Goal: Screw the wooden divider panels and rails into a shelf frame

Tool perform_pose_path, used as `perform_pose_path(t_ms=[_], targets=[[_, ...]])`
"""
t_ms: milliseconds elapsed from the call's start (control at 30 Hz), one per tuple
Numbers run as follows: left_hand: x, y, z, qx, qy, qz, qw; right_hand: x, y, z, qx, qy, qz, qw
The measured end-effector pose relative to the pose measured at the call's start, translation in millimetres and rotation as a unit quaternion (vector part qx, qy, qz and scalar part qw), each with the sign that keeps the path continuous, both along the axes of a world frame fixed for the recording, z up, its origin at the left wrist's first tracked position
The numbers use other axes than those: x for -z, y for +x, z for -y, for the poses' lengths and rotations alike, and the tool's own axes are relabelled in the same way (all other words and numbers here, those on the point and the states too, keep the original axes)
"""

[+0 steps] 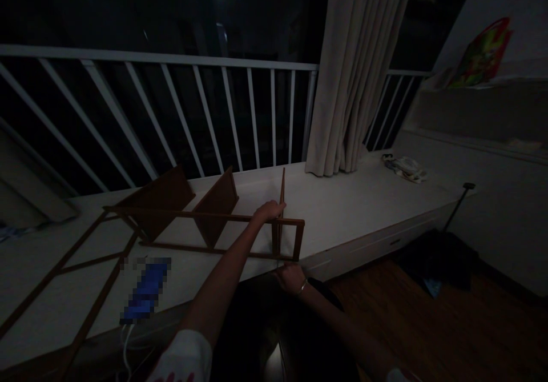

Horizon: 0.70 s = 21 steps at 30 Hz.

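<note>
A brown wooden shelf rack [214, 215] lies on its side on the white window bench [342, 210], its shelf boards standing upright. My left hand [269, 210] is closed around the rack's upper rail, where the thin rightmost shelf board [282, 191] meets it. Lower down, my right hand [291, 278] is at the bench's front edge, just under the rack's near rail. Its fingers are curled together, and whatever they hold is hidden or too small to make out. Two wider shelf boards, one of them a middle board [217, 208], stand further left in the rack.
A blue pixelated object [148, 290] with a white cable lies front left. Behind the bench runs a white railing [197, 62], with a beige curtain [342, 79]. A crumpled cloth [406, 168] lies at the right end. On the wooden floor is a dark heap [440, 256].
</note>
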<state>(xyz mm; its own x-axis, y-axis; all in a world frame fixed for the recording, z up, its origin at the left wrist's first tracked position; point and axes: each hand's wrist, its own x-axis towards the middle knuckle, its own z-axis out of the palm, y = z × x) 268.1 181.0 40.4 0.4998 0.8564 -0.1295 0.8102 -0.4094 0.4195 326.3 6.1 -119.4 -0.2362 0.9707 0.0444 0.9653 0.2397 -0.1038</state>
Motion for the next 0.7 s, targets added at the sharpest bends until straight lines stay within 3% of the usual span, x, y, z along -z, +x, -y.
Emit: perform_pose_path(t_ms=[267,467,700], targets=[[-5.6,-4.5,7.5,0.001,0.001,-0.002,1.0,4.7,2.2,-3.3,-0.001,-0.012,0.009,1.0],[-6.0,-6.2,8.1,0.001,-0.001,0.003,1.0,3.4,-1.4,-2.7,0.043,-0.02,0.02,0.999],[-3.1,-5.9,6.1,0.007,-0.003,0.005,1.0,0.7,-2.4,-3.1,-0.029,-0.065,0.014,0.997]])
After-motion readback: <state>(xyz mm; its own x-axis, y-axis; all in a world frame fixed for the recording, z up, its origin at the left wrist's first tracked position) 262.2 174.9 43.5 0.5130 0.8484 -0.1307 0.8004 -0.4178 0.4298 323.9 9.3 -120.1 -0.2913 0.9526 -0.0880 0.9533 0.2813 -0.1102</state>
